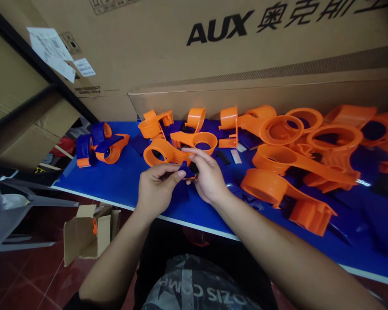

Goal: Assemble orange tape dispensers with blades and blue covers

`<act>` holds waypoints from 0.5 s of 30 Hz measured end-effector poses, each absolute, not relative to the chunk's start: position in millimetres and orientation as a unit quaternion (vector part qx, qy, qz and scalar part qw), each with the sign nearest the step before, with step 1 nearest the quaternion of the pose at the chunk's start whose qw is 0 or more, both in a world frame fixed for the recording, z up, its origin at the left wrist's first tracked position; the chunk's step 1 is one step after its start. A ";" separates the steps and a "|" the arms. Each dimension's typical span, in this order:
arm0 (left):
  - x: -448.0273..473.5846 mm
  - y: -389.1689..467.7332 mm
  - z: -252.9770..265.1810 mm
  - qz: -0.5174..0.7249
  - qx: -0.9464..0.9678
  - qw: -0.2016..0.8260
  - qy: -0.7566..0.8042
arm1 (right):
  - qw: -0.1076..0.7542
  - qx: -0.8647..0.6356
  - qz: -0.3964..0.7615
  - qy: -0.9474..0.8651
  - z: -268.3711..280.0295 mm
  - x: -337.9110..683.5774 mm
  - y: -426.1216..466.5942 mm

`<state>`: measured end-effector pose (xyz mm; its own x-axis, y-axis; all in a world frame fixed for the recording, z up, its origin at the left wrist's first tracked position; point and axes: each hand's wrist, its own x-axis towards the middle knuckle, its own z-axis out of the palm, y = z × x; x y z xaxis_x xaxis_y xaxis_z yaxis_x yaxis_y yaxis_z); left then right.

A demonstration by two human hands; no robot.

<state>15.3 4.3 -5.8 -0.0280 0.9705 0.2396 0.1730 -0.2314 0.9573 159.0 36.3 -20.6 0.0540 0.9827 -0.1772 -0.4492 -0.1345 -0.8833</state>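
Between my two hands is an orange plastic tape dispenser frame, its ring pointing to the left and away from me. My right hand is closed round the frame's other end, the thumb along its top. With thumb and forefinger, my left hand pinches a small dark blue plastic piece at that end. Whether the piece is seated in the frame cannot be told, as fingers cover part of it. Just behind lies another orange frame.
More orange frames are heaped on the right of the blue table. Blue-and-orange dispensers lie at the left. Black and pale strips rest near mid-table. A large cardboard box stands behind; an open carton is on the floor.
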 end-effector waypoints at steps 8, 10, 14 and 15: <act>22.5 5.6 -11.7 0.535 0.554 0.413 0.486 | 0.580 -0.439 0.610 -0.314 -26.1 159.2 37.3; 25.6 4.9 -15.4 0.534 0.563 0.386 0.499 | 0.585 -0.449 0.599 -0.313 -28.4 158.8 37.8; 34.0 0.1 -24.4 0.537 0.571 0.332 0.525 | 0.592 -0.455 0.581 -0.322 -32.9 157.9 38.7; 35.9 -1.1 -26.6 0.539 0.570 0.326 0.527 | 0.593 -0.451 0.583 -0.324 -33.8 157.6 38.7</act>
<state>35.9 -1.1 -26.6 -0.1368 0.9529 0.2707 0.2504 -0.2311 0.9402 157.6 38.7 -33.8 0.1098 0.9837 -0.1426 -0.3996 -0.0877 -0.9125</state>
